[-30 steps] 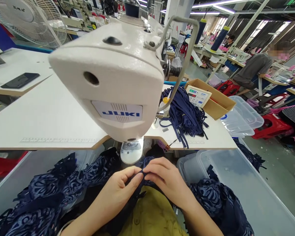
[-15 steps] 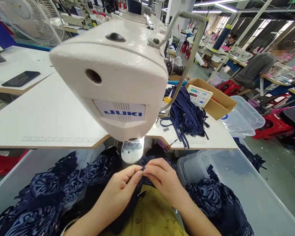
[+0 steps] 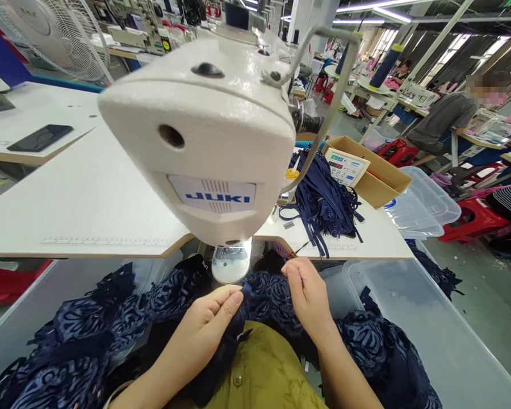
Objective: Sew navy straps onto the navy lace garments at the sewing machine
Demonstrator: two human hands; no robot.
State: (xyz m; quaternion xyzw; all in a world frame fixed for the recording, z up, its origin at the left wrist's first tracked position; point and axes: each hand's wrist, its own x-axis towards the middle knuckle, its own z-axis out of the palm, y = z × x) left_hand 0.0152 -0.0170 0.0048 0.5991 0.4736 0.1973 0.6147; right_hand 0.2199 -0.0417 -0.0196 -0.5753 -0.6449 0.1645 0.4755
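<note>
At lower centre, the left hand point(image 3: 207, 320) is pinching bunched dark-navy fabric point(image 3: 246, 289), likely to steady its edge, while the closed right hand point(image 3: 310, 296) is hovering apart, any contents hidden.

sewing machine point(image 3: 196, 122) nameplate point(image 3: 212, 193): JUKI | control panel point(image 3: 346, 167): apparently JUKI, smaller print blurred
</note>
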